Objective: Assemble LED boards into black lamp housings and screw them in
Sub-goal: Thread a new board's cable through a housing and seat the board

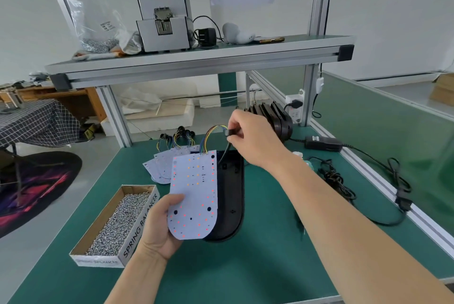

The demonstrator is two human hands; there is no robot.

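Okay, the left hand (157, 225) grips the LED board (194, 190) by its rounded lower-left edge, thumb curled over the face. The board is tilted up off the table (245, 267), with red and amber dots glowing across it. The right hand (250, 136), at 1 o'clock from the board, pinches the small black connector (229, 132) where the coloured wires (211, 135) arch up from the board's top edge. A black cable (224, 154) drops from that pinch toward the top of the black lamp housing (233, 193). The housing lies on the table just behind the board, showing along its 3 o'clock side, seemingly open side up. My read: this is the plug-and-check stage, done with the board lit before it goes in. To do it well, hold the connector body, not the wires, so the joints at the board's top edge take no pull, and leave slack in that wire loop. Then lower the board with its rounded end at 6 o'clock matching the housing's rounded end. Tuck the wires toward 12 o'clock so nothing gets trapped underneath, and line the holes over the mounting points before reaching for a screw. Screws sit ready in the cardboard box (115, 225) at 8 o'clock, spare boards (159, 166) fan out at 11 o'clock, and more housings (275, 117) stand stacked at 1 o'clock. The risk, as I see it, is fingers pressing on the LEDs, so an edge grip is best.
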